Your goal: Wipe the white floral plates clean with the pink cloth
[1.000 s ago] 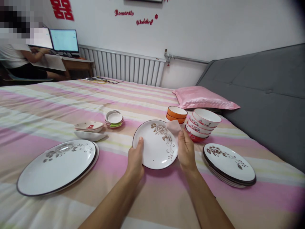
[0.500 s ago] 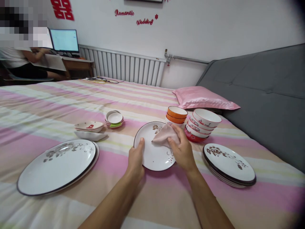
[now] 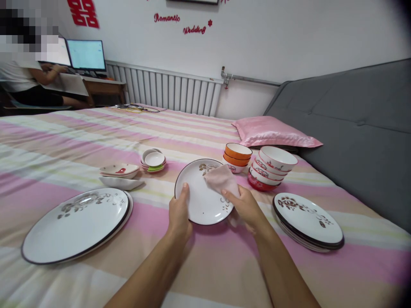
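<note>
A round white plate (image 3: 201, 199) with a dark rim and brown flowers is held up over the bed, tilted toward me. My left hand (image 3: 180, 210) grips its left edge, thumb on the face and fingers hidden behind. At the right edge, my right hand (image 3: 245, 205) holds a pale pink cloth (image 3: 221, 177) folded over the rim, its thumb pressing on the cloth and its fingers mostly out of sight behind. To the right lies a stack of similar plates (image 3: 308, 218). Large oval plates (image 3: 77, 224) lie stacked on the left.
Behind the plate stand stacked orange and white bowls (image 3: 237, 155) and taller red-and-white bowls (image 3: 272, 167). Small dishes (image 3: 154, 160) and boat-shaped dishes (image 3: 120, 175) sit left of centre. A pink pillow (image 3: 276, 131) lies by the grey headboard (image 3: 353, 124). A person (image 3: 35, 77) sits at a desk.
The plate has risen slightly and shifted left. My right hand has moved down from the face to the right rim, with the cloth now wrapped over the edge.
</note>
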`<state>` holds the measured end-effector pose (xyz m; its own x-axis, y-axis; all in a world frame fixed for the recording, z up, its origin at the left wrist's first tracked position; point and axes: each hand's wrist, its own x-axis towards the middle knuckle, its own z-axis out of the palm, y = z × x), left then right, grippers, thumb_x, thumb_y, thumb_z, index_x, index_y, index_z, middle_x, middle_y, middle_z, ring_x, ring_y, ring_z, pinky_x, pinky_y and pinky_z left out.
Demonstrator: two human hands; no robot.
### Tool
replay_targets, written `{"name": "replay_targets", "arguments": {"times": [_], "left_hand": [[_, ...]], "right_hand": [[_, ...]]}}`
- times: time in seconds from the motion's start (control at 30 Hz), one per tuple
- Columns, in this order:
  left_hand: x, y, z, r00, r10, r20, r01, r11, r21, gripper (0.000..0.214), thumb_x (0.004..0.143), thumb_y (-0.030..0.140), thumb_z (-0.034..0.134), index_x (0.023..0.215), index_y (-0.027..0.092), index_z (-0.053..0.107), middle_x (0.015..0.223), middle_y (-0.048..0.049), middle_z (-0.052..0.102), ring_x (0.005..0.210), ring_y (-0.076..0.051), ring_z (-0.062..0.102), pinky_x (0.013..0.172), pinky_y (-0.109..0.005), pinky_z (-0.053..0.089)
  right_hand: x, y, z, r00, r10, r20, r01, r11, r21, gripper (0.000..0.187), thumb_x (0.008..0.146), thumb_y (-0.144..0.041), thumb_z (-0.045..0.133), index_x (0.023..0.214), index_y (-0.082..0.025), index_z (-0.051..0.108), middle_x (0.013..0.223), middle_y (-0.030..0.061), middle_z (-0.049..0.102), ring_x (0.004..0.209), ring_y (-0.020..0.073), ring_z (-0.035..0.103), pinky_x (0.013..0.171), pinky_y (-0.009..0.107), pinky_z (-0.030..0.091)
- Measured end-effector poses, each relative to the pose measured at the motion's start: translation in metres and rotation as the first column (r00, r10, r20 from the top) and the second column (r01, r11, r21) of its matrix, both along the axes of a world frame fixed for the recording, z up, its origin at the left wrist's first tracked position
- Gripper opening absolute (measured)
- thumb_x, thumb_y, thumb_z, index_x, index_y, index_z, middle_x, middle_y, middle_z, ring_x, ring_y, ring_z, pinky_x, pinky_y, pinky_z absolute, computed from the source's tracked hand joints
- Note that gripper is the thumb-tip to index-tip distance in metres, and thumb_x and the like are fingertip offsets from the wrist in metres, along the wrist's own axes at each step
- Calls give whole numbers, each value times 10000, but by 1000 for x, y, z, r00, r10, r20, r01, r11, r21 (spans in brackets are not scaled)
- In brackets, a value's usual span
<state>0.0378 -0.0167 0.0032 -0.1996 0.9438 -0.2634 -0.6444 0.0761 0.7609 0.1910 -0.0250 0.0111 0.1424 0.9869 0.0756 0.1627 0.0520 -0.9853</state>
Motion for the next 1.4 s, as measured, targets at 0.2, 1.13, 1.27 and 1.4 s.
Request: {"name": "replay_targets", "arguments": {"times": [0.2,1.13,1.27,1.4], "left_hand": [[-1,0,0,998,-61,-23,61,998,-11,359,746,354,682,990,92,657,921,-155,712,834,-235,689,758,-322,568],[-6,-2,5,947,-170,-273,179,984,7,440,692,433,708,972,101,638,818,-118,712,672,-214,678,575,-292,565],[-6,-4,7,909,-249,-333,268,963,12,433,662,422,732,938,100,645,784,-107,716,637,-220,673,532,-296,559],[-8,-5,11,866,-324,-380,340,940,-27,390,641,387,751,895,107,656,774,-97,720,649,-220,675,527,-284,552]], "right_hand": [[-3,2,-2,993,4,-117,-5,1000,-11,385,735,-430,636,1009,-160,614,814,57,664,644,153,593,528,240,447],[-1,10,-3,982,-139,-124,162,967,194,381,757,-464,617,982,-158,648,901,70,701,813,204,641,696,302,490],[10,11,-3,987,-151,63,130,957,258,348,793,-458,578,980,-171,638,889,52,685,803,194,615,701,300,466],[19,11,0,970,-91,225,23,958,285,323,810,-431,563,988,-169,625,910,47,663,795,180,587,700,289,443]]}}
